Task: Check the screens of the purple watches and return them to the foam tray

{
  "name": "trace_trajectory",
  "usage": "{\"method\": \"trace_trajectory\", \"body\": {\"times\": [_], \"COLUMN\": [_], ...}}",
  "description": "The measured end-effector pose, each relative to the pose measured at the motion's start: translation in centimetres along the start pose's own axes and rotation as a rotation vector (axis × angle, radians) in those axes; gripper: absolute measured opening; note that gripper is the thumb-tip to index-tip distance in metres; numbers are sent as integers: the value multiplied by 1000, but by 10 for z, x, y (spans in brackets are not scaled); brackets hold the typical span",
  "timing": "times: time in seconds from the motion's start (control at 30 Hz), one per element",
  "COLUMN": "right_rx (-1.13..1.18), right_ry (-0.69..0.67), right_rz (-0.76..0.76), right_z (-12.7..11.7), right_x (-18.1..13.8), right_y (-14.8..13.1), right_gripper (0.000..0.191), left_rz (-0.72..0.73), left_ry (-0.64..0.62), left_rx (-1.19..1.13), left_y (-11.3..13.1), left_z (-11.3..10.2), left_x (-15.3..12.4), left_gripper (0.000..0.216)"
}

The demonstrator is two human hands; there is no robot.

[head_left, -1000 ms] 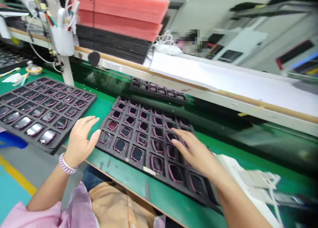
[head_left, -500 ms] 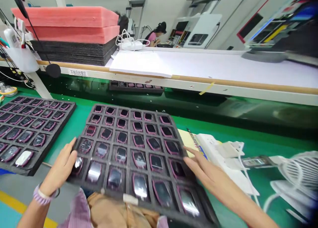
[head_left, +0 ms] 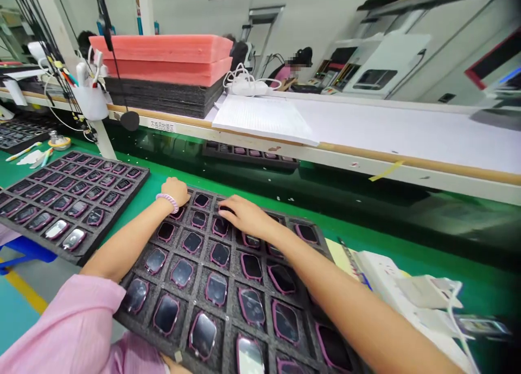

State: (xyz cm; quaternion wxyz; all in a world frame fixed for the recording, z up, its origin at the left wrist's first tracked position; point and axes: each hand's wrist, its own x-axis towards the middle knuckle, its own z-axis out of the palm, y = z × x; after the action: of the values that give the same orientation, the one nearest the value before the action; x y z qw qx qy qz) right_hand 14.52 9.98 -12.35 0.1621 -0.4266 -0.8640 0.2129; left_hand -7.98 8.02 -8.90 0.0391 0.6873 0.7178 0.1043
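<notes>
While both hands lie across far rows, black foam tray (head_left: 201, 257) of pink-rimmed watches (head_left: 215, 288) sits on green bench mat (head_left: 252, 192), overhanging near bench edge. Left hand (head_left: 175, 192) curled at tray's far edge; right hand (head_left: 246, 216) arched over far cells, fingers curved down. Cannot tell if either has hold of anything. Second loaded tray (head_left: 73, 200) just left; white power strip (head_left: 391, 279) right; pink foam slabs (head_left: 163, 54) on far shelf.

Left hand (head_left: 174, 192) curled loosely, right hand (head_left: 245, 216) palm-down, both reaching forward.
</notes>
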Motion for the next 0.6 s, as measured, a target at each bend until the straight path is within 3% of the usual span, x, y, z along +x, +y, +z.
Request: {"method": "trace_trajectory", "body": {"times": [0.1, 0.27, 0.43, 0.6], "right_rx": [0, 48, 155, 409], "right_ry": [48, 127, 158, 177], "right_rz": [44, 123, 104, 106], "right_z": [29, 48, 44, 15], "right_x": [37, 56, 57, 28], "right_y": [-9, -11, -18, -14], "right_gripper": [15, 26, 28, 25], "left_rz": [-54, -33, -2, 105], "left_ry": [-9, -64, -85, -106], "left_rx": [0, -44, -197, -503], "left_y": [-2, -16, -11, 17], "left_z": [13, 19, 17, 3], "left_x": [7, 5, 13, 7], "left_gripper": [18, 27, 37, 33]}}
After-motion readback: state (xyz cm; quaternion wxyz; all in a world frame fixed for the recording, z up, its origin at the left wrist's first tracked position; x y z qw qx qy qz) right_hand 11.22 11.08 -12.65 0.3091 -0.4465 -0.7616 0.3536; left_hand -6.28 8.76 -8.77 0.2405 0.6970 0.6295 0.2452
